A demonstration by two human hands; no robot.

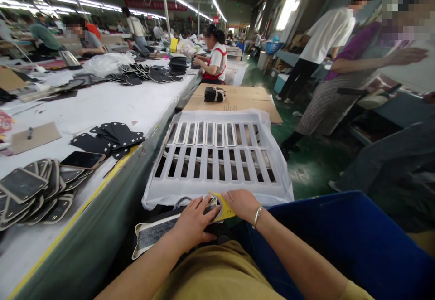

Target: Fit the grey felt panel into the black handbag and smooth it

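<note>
My left hand (195, 223) lies flat, fingers spread, on a dark grey shoe piece with a white border (156, 234) resting across my lap. My right hand (242, 204), wearing a bracelet, is closed on a yellow tool (222, 207) pressed against the far end of that piece. Just beyond both hands lies a white slatted plastic crate (217, 155) on a white sheet.
A long white worktable (112, 100) on my left carries stacks of dark shoe pieces (34, 191), a phone (81, 159) and black cut parts (112, 137). A blue bin (343, 241) sits at my right. Cardboard boxes (234, 98) lie ahead. Other people stand at right and work farther back.
</note>
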